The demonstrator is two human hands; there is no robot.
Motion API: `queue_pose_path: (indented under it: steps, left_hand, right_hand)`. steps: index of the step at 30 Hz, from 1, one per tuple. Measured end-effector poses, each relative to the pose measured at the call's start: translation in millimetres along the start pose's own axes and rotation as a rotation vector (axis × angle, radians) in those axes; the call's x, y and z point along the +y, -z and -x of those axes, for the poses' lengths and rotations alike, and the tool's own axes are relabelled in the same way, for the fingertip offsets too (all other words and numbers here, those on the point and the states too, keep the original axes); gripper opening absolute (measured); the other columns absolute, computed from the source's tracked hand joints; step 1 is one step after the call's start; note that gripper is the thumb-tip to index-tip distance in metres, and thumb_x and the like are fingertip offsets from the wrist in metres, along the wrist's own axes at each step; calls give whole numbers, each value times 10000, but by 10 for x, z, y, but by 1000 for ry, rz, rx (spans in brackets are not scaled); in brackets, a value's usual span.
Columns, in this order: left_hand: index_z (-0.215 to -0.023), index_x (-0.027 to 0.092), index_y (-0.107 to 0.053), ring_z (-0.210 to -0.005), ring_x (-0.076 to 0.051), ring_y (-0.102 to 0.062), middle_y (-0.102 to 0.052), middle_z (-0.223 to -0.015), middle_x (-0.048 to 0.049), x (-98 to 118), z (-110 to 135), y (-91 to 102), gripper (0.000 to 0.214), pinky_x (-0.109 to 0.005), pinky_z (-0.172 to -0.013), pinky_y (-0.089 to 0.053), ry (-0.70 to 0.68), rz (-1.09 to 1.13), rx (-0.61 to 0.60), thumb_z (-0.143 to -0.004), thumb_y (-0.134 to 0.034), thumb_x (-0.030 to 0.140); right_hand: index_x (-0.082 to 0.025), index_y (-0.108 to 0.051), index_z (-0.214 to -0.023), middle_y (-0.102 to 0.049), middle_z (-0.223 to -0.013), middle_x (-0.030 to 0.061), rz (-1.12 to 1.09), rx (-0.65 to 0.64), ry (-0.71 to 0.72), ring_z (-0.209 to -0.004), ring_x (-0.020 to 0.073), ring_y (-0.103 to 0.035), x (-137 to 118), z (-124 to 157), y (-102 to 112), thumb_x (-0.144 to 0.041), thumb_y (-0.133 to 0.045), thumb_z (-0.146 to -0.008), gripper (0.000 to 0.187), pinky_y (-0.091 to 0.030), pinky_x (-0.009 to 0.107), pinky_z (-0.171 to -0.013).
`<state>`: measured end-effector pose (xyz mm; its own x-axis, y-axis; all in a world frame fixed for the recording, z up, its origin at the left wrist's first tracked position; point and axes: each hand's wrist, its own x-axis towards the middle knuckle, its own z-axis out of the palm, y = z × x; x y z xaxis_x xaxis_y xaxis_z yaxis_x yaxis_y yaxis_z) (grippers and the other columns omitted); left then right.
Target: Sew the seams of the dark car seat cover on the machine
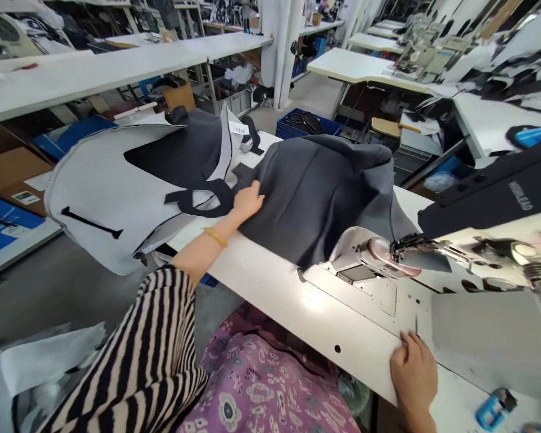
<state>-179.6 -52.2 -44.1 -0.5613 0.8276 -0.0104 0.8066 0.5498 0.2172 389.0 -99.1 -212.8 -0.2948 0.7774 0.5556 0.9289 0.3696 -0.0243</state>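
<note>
My left hand [247, 202], with a yellow bracelet at the wrist, is closed on the left edge of a dark grey fabric piece [297, 192]. This piece lies bunched across the white sewing table, its right side reaching the sewing machine [379, 255]. Beside the same hand are a black looped strap [207, 199] and a pale, black-edged fabric piece [99, 174] that hangs over the table's left end. Near the front edge, my right hand [415, 370] rests on the tabletop with curled fingers. A thin dark line stands at its fingertips; what it holds, if anything, is unclear.
A blue lighter-like object [493, 409] lies right of my right hand. The machine's arm [491, 192] overhangs the right side. Behind the table stands a blue crate [306, 123] with dark pieces inside. A long white bench [130, 66] runs across the back left.
</note>
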Motion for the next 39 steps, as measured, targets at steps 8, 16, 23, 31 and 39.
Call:
queue_pose_path:
  steps: [8, 16, 23, 31, 39]
  left_hand:
    - [-1260, 181, -593, -1077, -201, -634, -616, -1258, -95, 563, -560, -177, 349, -415, -933, -565, -244, 53, 114, -978, -584, 388]
    - [-1503, 282, -408, -1438, -205, -381, -419, -1567, -64, 26, -543, 311, 494, -416, -1192, -307, -278, -22, 128, -1029, -350, 158]
    - [-1340, -4, -531, -1197, -321, -613, -612, -1337, -254, -1560, -43, 691, 530, -378, -923, -488, 180, -250, -182, -977, -394, 357]
    - [-1470, 135, -366, -1441, -281, -413, -384, -1590, -150, -1702, 258, 443, 664, -421, -1084, -399, 46, -454, -222, -983, -253, 572]
    - [-1242, -31, -483, -974, -359, -714, -719, -1067, -259, -1567, 208, 649, 941, -371, -753, -519, 4, -355, -158, -773, -475, 785]
  right_hand:
    - [-161, -684, -1019, -705, -1013, 158, 20, -38, -23, -1006, 370, -638, 266, 56, -75, -328, -437, -807, 366, -503, 523, -880]
    - [-181, -672, -1023, -715, -987, 151, 137, 75, 52, -979, 391, -668, 119, -31, -26, -287, -433, -820, 330, -535, 503, -742]
    - [-105, -700, -972, -737, -1056, 147, 157, 42, 3, -1008, 306, -674, -69, -74, 18, -214, -417, -869, 321, -526, 436, -879]
    - [-112, -706, -1034, -713, -1164, 144, 92, -40, -179, -1154, 290, -609, -150, -46, -27, -215, -476, -876, 298, -457, 441, -993]
    - [-79, -707, -1053, -704, -1170, 174, 2, -25, -273, -1179, 300, -596, -137, -34, -32, -218, -453, -878, 338, -450, 457, -1026]
